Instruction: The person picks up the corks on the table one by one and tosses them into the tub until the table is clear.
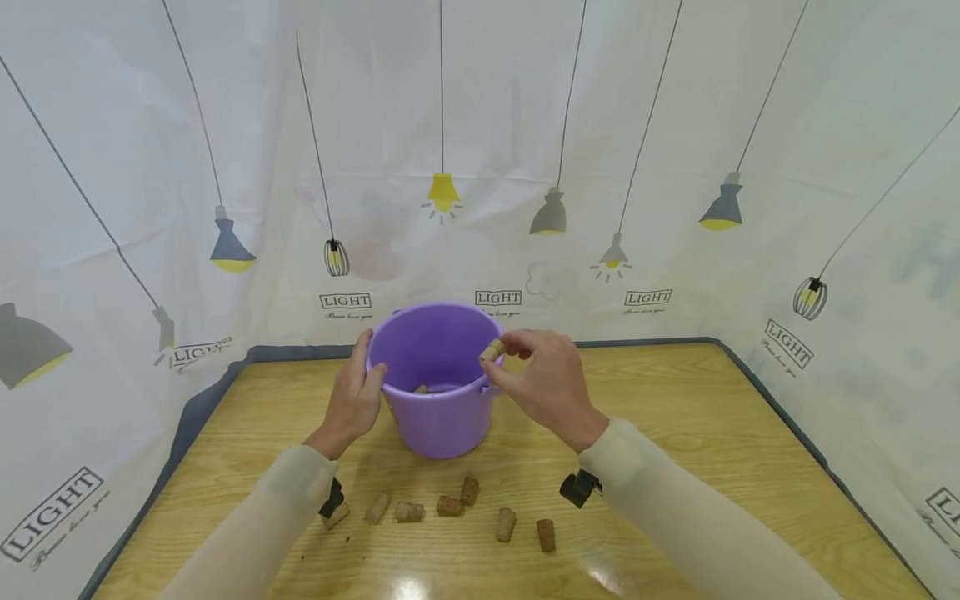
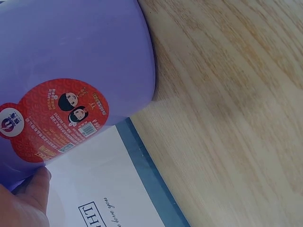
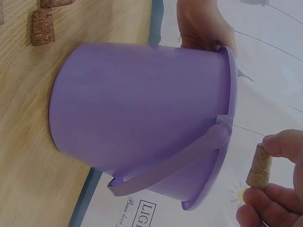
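Note:
A purple bucket stands on the wooden table with its mouth up. My left hand grips its rim at the left, thumb over the edge. In the left wrist view a red round sticker shows on the bucket's side. My right hand pinches a cork between thumb and fingers at the right of the rim. Inside the bucket, a bit of another cork is visible at the bottom. The bucket's handle hangs down its side in the right wrist view.
Several corks lie in a loose row on the table in front of the bucket, among them a dark cork and a pale cork. A white curtain printed with lamps encloses the table at the back and sides.

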Demonstrator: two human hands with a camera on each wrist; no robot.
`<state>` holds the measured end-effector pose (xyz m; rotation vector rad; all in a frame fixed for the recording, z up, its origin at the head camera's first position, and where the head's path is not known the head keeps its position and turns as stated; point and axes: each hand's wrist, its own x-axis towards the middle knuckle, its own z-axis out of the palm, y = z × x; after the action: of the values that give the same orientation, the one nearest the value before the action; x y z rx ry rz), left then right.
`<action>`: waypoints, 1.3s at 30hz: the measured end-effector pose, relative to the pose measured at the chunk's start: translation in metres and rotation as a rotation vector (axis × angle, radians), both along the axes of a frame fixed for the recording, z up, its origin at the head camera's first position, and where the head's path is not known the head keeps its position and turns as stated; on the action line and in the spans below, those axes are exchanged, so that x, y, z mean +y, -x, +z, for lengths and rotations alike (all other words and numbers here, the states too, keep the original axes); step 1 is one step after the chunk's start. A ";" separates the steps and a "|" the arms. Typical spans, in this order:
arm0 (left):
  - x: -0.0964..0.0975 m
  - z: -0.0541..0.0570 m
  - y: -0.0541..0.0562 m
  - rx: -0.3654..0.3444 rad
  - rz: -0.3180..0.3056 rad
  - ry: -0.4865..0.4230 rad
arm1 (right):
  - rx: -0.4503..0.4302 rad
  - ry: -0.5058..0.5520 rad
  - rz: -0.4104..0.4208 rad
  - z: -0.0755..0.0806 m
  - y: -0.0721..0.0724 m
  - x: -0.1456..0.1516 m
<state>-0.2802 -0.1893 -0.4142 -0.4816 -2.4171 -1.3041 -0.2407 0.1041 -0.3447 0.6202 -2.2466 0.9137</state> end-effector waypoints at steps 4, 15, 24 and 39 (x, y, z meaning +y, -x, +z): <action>0.000 -0.001 0.001 0.005 0.000 -0.001 | -0.020 -0.003 0.013 0.000 0.002 -0.003; 0.000 -0.001 0.000 -0.004 -0.003 0.004 | -0.012 -0.033 0.015 0.000 0.011 -0.014; -0.001 -0.001 0.001 -0.005 0.002 0.005 | -0.027 -0.090 -0.037 0.000 0.019 -0.020; -0.001 -0.001 0.001 -0.002 -0.005 0.005 | -0.073 -0.140 -0.053 -0.003 0.027 -0.031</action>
<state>-0.2816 -0.1902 -0.4151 -0.4882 -2.4227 -1.3009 -0.2678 0.0732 -0.3482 0.5948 -2.3965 0.7690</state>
